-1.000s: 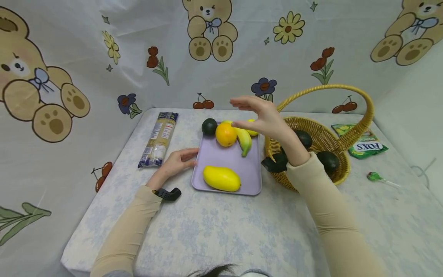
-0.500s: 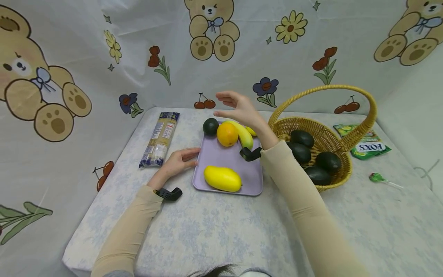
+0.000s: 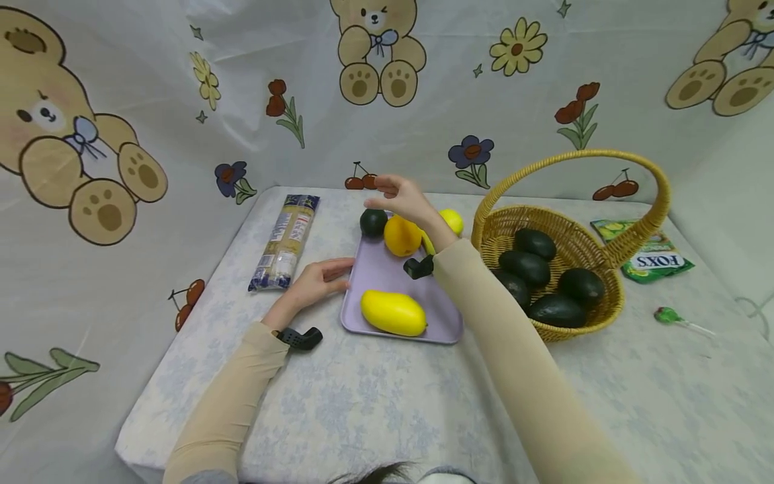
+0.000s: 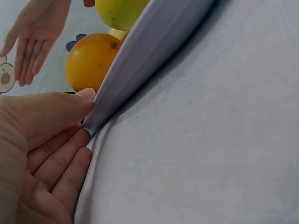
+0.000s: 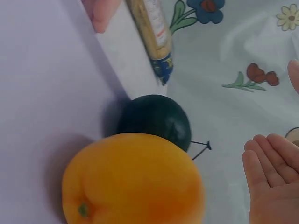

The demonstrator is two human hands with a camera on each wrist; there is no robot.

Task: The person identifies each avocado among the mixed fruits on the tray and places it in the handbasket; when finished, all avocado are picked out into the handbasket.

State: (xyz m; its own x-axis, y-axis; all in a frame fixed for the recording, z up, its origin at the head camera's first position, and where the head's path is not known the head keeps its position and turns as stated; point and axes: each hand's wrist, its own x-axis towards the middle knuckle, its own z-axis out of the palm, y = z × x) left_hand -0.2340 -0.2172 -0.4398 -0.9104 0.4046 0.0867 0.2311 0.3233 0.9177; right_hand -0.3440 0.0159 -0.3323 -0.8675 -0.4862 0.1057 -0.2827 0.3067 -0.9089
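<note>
My left hand rests thumb and fingertips against the left rim of a lilac tray. In the left wrist view the thumb touches that rim, the other fingers just beyond. Raised over the tray's far end, my right hand holds nothing, thumb and fingers apart. Below it sit an orange and a dark green avocado, side by side. A banana is mostly hidden by the right arm; a yellow round fruit shows behind. A large yellow mango-like fruit lies at the tray's near end.
Right of the tray stands a wicker basket with a tall handle, holding several avocados. A green FOX'S bag and a lollipop lie beyond it. A pasta packet lies left of the tray.
My right hand has moved left from near the basket to above the orange and avocado, uncovering more of the basket. The left hand stays at the tray's rim.
</note>
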